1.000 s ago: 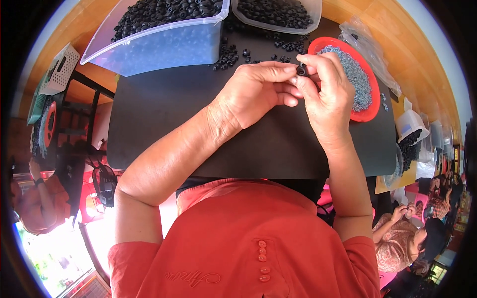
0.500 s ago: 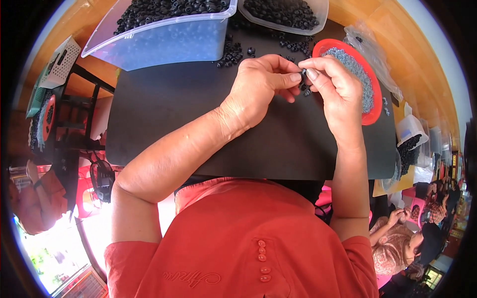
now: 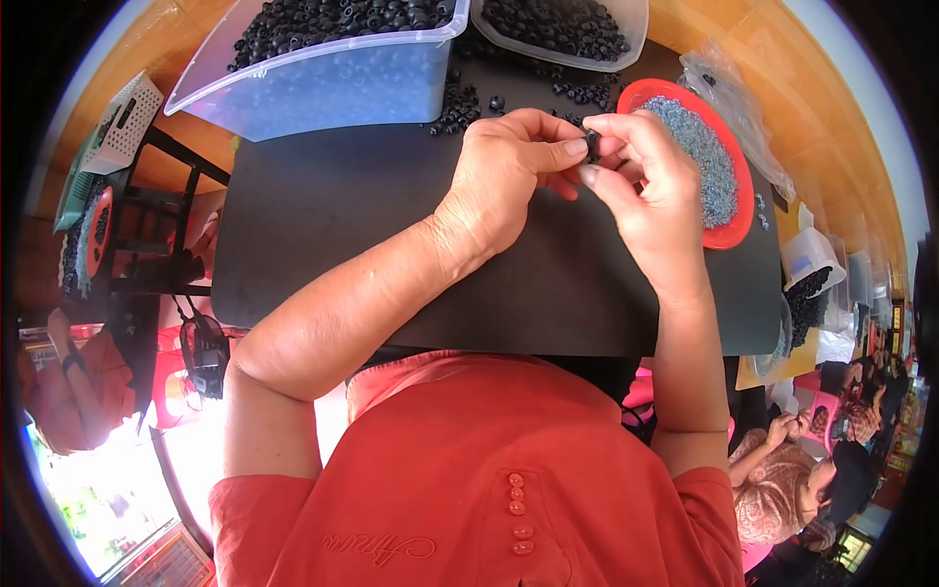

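Your left hand (image 3: pixel 509 171) and your right hand (image 3: pixel 646 186) meet over the far middle of the black mat (image 3: pixel 391 245), fingertips pressed together around one small black rubber ring (image 3: pixel 593 145). The left thumb and forefinger pinch it from one side, and the right thumb and forefinger close on it from the other, so both hands are narrowed to a tight pinch on that same piece, held just above the mat rather than resting on it. Just beyond your knuckles, loose black rings (image 3: pixel 460 103) of the same kind lie scattered on the mat's far edge. Just beside your right hand, to its right, sits a round red plastic dish (image 3: pixel 736 231) filled with tiny grey-blue metal pieces. Farther out, at the back of the wooden bench (image 3: pixel 831 137), stand two clear plastic tubs: a large rectangular one (image 3: pixel 323 83) on the left heaped with black rings, and a smaller one (image 3: pixel 636 29) on the right holding more. A crumpled clear plastic bag (image 3: pixel 743 108) lies past the red dish. Your forearms come up from the lower edge over your orange buttoned shirt (image 3: pixel 489 470).
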`<control>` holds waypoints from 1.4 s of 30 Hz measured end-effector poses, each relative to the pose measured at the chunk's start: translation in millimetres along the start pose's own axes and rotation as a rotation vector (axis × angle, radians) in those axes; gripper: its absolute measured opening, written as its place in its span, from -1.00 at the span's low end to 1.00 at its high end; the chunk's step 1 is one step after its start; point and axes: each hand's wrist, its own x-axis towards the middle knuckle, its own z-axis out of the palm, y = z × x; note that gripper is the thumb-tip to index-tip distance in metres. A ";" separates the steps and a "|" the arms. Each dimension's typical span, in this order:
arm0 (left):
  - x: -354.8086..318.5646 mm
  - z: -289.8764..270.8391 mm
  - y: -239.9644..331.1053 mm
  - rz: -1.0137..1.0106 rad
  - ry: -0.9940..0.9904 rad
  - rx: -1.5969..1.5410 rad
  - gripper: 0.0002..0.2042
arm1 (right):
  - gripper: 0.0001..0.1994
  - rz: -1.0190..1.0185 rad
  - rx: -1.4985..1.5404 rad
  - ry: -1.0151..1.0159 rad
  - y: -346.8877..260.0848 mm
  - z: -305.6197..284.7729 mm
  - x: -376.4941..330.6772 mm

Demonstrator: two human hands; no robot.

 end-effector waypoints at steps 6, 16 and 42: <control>0.3 -0.8 1.0 -0.023 0.011 -0.109 -0.90 | -0.71 -0.195 -0.253 0.102 6.6 10.5 0.0; -0.3 0.3 1.8 -0.089 -0.079 -0.263 -0.86 | -0.78 -0.306 -0.359 0.154 7.0 3.0 1.6; -2.8 3.8 5.4 0.002 -0.100 -0.102 -0.88 | -0.94 0.417 0.532 0.034 -10.3 -13.1 13.7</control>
